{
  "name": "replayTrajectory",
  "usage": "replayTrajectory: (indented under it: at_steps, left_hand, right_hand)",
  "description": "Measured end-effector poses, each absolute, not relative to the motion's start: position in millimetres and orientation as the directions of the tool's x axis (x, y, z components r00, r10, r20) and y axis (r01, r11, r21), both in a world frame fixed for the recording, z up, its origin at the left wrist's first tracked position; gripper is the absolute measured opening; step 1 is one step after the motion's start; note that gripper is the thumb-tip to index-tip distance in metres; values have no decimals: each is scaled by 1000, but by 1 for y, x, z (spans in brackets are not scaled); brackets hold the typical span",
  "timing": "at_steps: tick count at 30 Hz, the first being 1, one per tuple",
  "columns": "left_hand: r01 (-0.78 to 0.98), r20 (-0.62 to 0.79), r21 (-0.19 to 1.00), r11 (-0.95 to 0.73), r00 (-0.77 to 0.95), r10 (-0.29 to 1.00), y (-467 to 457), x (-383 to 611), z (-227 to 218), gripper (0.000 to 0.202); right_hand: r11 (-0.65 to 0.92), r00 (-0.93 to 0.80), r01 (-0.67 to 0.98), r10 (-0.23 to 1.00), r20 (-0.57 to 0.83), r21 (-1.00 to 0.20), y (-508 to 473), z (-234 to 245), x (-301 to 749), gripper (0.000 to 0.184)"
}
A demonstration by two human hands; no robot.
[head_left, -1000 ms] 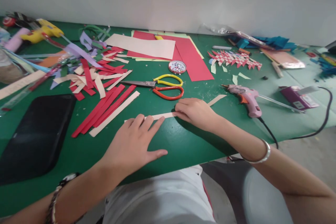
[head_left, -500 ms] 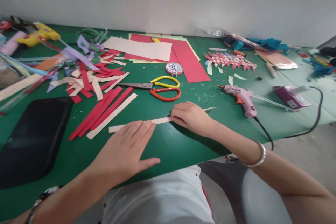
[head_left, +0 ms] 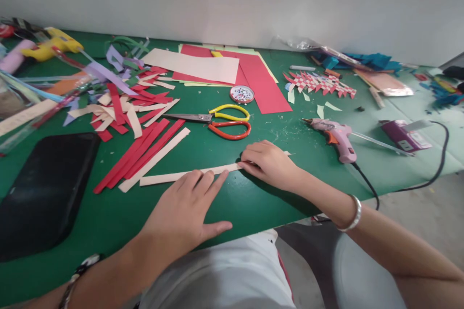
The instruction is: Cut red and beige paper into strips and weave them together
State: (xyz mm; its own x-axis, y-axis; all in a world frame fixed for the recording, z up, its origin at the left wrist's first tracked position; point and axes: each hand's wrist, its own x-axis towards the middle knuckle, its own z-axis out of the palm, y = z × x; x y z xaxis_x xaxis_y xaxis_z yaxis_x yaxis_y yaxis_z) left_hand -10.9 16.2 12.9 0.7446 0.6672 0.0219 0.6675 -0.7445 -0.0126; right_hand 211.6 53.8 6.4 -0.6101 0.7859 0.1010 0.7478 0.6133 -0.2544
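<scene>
A narrow cream paper strip (head_left: 159,180) lies across the green table in front of me. My left hand (head_left: 184,207) rests on its middle part, fingers stretched out and thumb spread away. Near the strip's right end, my right hand (head_left: 268,164) has its fingers curled down and pinched on the paper. A short tip of the strip pokes out beyond that hand; the part beneath the fingers is hidden. Scissors (head_left: 230,122) with one yellow and one red handle lie just behind the hands. Left of them are loose red strips (head_left: 137,157) and another cream strip (head_left: 155,159).
A black phone-like slab (head_left: 47,193) lies at left. At right sit a pink glue gun (head_left: 339,140) with a cord and a purple box (head_left: 402,135). Behind are a dish of small beads (head_left: 242,94), red sheets (head_left: 268,87), a woven red-and-cream piece (head_left: 319,83) and a yellow glue gun (head_left: 54,46).
The strip has slid left, and less of its tip shows past my right hand. My left hand has shifted slightly right along it, index finger now reaching out further.
</scene>
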Motion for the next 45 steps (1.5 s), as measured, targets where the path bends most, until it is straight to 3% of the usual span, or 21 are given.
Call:
replayTrajectory:
  at_steps: [6, 17, 21, 28, 36, 45]
  left_hand:
    - [720, -33, -2, -694, 694, 720, 15, -1, 17, 74]
    - [726, 12, 24, -688, 688, 726, 15, 0, 19, 74]
    - [710, 9, 3, -704, 704, 710, 16, 2, 18, 74]
    - [631, 137, 1, -775, 768, 626, 14, -2, 4, 74]
    - [713, -42, 76, -697, 701, 712, 16, 12, 15, 79]
    - [747, -70, 69, -661, 665, 744, 14, 16, 17, 82]
  right_hand:
    - [611, -604, 766, 790, 102, -200, 54, 3, 216, 29]
    - [590, -588, 806, 807, 45, -49, 53, 10, 208, 29]
    - [576, -575, 814, 817, 43, -77, 53, 9, 210, 28]
    - [584, -583, 775, 808, 82, -242, 53, 6, 228, 27]
    - [601, -591, 773, 799, 113, -201, 55, 5, 236, 26]
    - [593, -591, 803, 805, 53, -54, 57, 8, 232, 27]
